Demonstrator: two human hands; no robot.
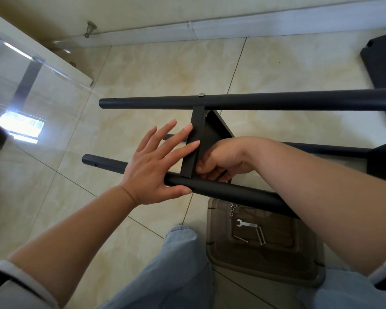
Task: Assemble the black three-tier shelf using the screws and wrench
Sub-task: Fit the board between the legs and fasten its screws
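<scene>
Two bare forearms reach forward from the bottom of the view, above knees in pale blue jeans (178,264). Beneath them spreads a glossy beige tiled floor (165,63), with a white skirting board along the far wall.

Lying on its side across the floor is the partly built black shelf (210,130). One long black tube (254,101) runs across the middle of the view, with a silver screw head (201,94) showing on its top. A second black tube (221,190) lies nearer the person, and a black shelf panel stands on edge between the two.

Left hand (152,166): its grip is open, fingers straight and spread, fingertips pressing the panel's edge and thumb resting along the near tube. Right hand (218,161): fingers curled in behind the panel where it meets the near tube; whatever it grips is hidden.

Below the near tube sits a brown plastic tray (265,264) on the floor. Inside lie a small silver wrench (246,224), several long screws (261,237) and a few small nuts (232,209).
</scene>
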